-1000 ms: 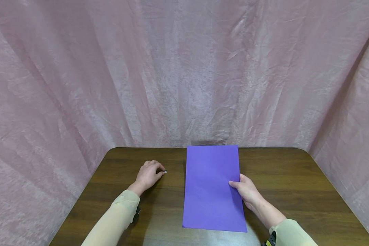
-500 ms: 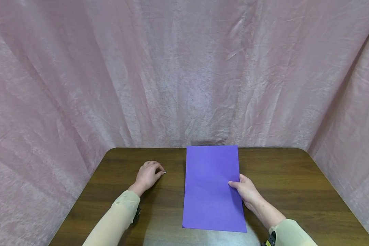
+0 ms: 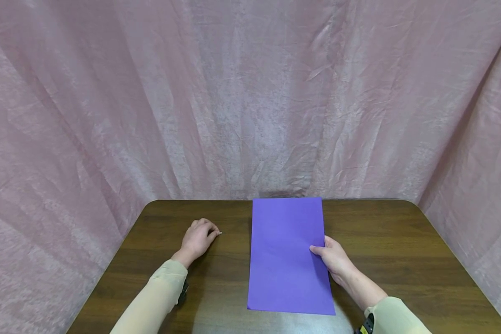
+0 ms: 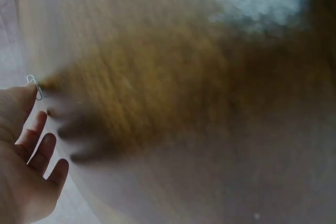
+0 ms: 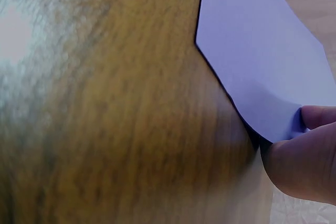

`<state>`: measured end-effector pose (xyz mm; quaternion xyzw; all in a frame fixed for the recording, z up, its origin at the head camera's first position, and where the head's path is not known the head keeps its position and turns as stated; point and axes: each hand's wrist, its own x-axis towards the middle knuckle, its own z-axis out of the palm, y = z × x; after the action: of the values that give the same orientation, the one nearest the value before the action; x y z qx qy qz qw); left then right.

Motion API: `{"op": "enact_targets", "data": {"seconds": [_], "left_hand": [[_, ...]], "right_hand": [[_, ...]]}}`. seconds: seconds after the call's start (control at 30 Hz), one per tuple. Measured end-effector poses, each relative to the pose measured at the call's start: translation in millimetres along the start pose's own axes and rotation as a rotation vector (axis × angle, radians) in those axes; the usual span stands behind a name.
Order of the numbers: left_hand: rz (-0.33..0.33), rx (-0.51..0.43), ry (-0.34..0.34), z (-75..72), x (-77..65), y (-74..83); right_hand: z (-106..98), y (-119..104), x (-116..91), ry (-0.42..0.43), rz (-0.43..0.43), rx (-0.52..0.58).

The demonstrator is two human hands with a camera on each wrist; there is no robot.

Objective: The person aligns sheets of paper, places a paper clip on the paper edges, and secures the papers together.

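One paperclip (image 4: 37, 88) (clearest in left-wrist view)

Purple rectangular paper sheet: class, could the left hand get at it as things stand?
Probably yes: only brown wooden tabletop shows between the left hand and the purple sheet, though that hand pinches a silver wire paper clip.

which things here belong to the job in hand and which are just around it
In the job:
- purple sheet, gripped at its edge by the right hand
- paper clip, pinched by the left hand

Just around it:
- wooden table
- pink curtain
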<state>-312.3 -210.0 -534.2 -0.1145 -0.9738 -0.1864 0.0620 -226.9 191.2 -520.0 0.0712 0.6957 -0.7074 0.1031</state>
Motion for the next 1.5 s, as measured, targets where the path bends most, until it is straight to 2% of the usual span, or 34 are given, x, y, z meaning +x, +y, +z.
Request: {"op": "enact_targets", "data": {"seconds": [0.33,0.77,1.07,1.33,1.5], "left_hand": [[0.054,0.044,0.02,-5.5,1.1,-3.1],[0.006,0.009,0.033,-5.6,0.5,-5.5],[-0.024,-0.048,0.051,-4.9,-5.4,-15.2],[-0.072,-0.212,0.042,-11.9,-9.1,-19.9],[-0.073,-0.218,0.02,-13.5,-7.5,-17.6]], "right_hand": [[0.1,-0.7,0.0,0.003,0.002,-0.003],[1.6,-0.9,0.3,-0.001,-0.003,-0.002],[1.7,1.2,-0.1,0.002,-0.003,-0.005],[0.6,0.9,0.3,0.01,-0.006,-0.015],[-0.4,1.6,0.2,0.012,-0.001,-0.015]]}}
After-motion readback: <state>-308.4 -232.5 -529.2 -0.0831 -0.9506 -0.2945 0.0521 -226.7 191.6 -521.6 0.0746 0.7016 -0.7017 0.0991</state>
